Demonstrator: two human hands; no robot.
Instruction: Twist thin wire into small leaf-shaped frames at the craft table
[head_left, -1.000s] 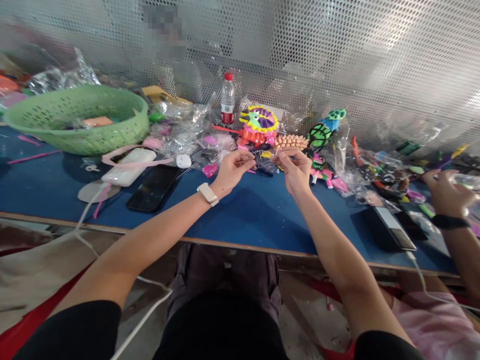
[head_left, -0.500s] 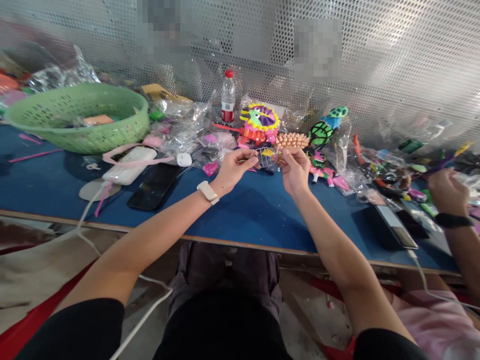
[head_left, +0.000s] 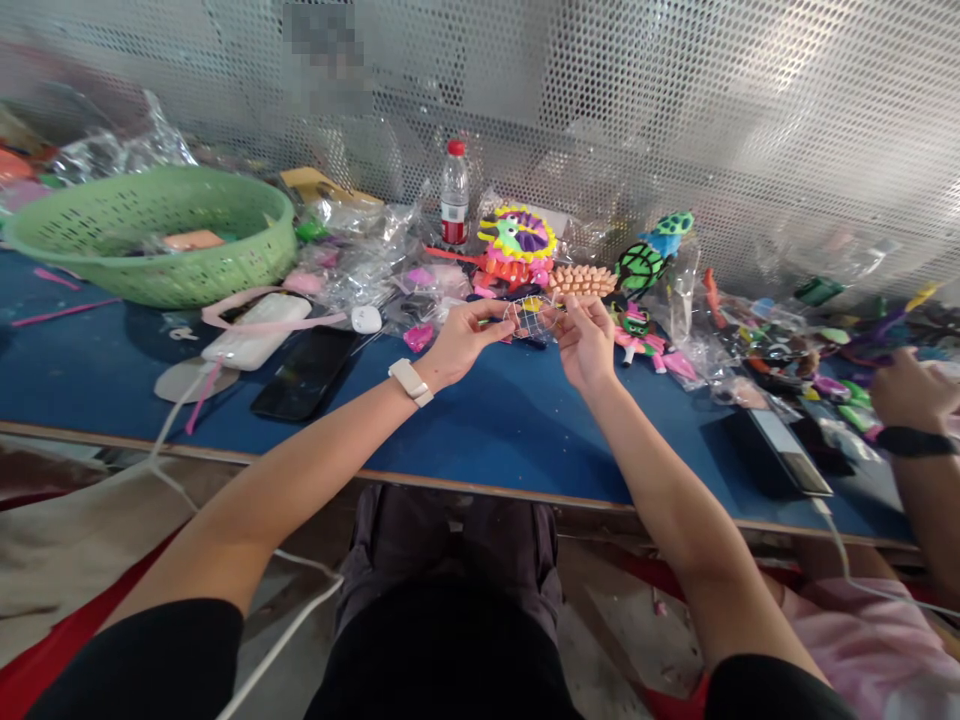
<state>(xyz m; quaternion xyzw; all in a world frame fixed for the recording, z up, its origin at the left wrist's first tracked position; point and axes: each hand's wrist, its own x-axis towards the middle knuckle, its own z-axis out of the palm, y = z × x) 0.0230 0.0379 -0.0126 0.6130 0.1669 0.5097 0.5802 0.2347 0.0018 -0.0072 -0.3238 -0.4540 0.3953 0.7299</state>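
Between my hands is a small rounded wire mesh frame [head_left: 531, 318], held just above the blue table. My left hand [head_left: 466, 340], with a pale band on its wrist, pinches the frame's left edge between thumb and fingers. At the right edge my right hand [head_left: 586, 338] is closed on the same frame, its fingertips partly hiding the wire. Just beyond stand a colourful clay figure with a yellow spiky rim [head_left: 517, 235] and a peach knobbly clay piece [head_left: 583, 281]. A pink and green clay figure [head_left: 636, 335] lies right of my right hand.
A green basket [head_left: 165, 275] stands at the left. Nearby are a white power bank [head_left: 259, 332], a black phone [head_left: 306, 374] and a red-capped bottle [head_left: 454, 195]. Clear plastic bags [head_left: 367, 260] lie along the back. At right, another person's hand [head_left: 911, 390] is near a boxy device [head_left: 780, 455].
The wire frame has turned slightly in my fingers and its mesh shows more rounded. My hands stay nearly in place. The other person's hand at right has shifted slightly.
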